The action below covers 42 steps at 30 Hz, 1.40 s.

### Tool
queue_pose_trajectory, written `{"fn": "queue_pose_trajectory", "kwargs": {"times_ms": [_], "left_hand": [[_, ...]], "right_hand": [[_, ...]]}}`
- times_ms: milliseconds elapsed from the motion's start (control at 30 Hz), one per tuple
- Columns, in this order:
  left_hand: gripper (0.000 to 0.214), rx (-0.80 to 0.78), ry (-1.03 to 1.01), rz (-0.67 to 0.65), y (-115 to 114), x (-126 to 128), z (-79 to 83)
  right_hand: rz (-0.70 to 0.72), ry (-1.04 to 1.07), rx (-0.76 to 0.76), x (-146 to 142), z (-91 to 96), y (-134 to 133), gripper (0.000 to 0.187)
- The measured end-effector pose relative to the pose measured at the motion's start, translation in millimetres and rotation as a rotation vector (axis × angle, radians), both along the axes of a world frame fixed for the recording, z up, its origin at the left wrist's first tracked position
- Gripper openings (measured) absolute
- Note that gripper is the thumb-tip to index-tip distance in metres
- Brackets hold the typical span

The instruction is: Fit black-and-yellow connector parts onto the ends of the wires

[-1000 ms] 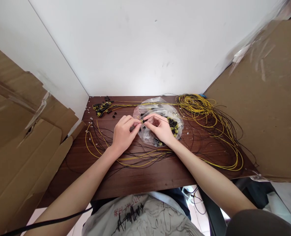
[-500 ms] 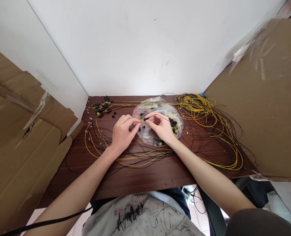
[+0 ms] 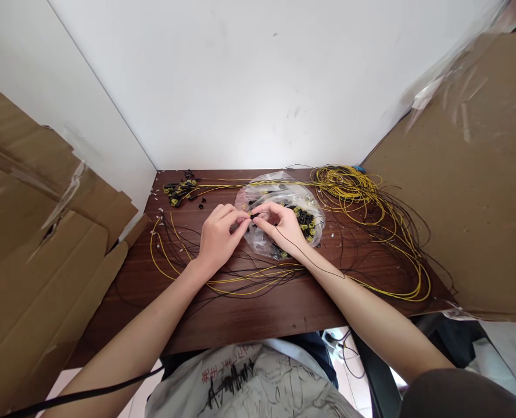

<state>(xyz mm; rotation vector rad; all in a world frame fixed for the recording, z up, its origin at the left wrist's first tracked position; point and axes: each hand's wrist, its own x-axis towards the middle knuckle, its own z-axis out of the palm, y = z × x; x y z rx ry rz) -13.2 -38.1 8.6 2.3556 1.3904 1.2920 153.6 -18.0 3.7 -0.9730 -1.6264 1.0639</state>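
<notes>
My left hand (image 3: 218, 235) and my right hand (image 3: 283, 225) meet fingertip to fingertip over the middle of the dark wooden table (image 3: 249, 313). Between them they pinch a small black connector (image 3: 253, 215). A thin black wire (image 3: 304, 257) runs from the right fingers back across my right wrist. Just behind the hands lies a clear plastic bag (image 3: 284, 200) holding several black and yellow connectors.
A big tangle of yellow and black wires (image 3: 362, 197) fills the table's right side, with loops (image 3: 171, 255) at the left and front. A small heap of assembled connectors (image 3: 182, 190) lies far left. Cardboard sheets (image 3: 44, 261) lean on both sides (image 3: 471, 174).
My hands stayed close together at the connector. The black wire, earlier arched above my right fingers, now lies draped across my right wrist.
</notes>
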Motion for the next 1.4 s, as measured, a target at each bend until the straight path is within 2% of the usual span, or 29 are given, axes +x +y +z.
{"fn": "queue_pose_trajectory", "kwargs": {"times_ms": [333,700,1067,1400], "left_hand": [[0.011,0.010,-0.024,0.010,0.4,-0.2,1.0],[0.012,0.003,0.005,0.001,0.0,-0.3,-1.3],[0.011,-0.006,-0.019,0.020,1.0,-0.8,-0.5],[0.012,0.011,-0.002,0.004,1.0,-1.1,-1.2]], "right_hand": [[-0.092,0.045,-0.025,6.9,-2.0,7.7,0.017],[-0.002,-0.013,-0.001,0.8,0.2,1.3,0.016],[-0.082,0.023,-0.007,6.6,-1.8,6.8,0.017],[-0.016,-0.007,0.001,1.1,0.3,1.9,0.017]]}}
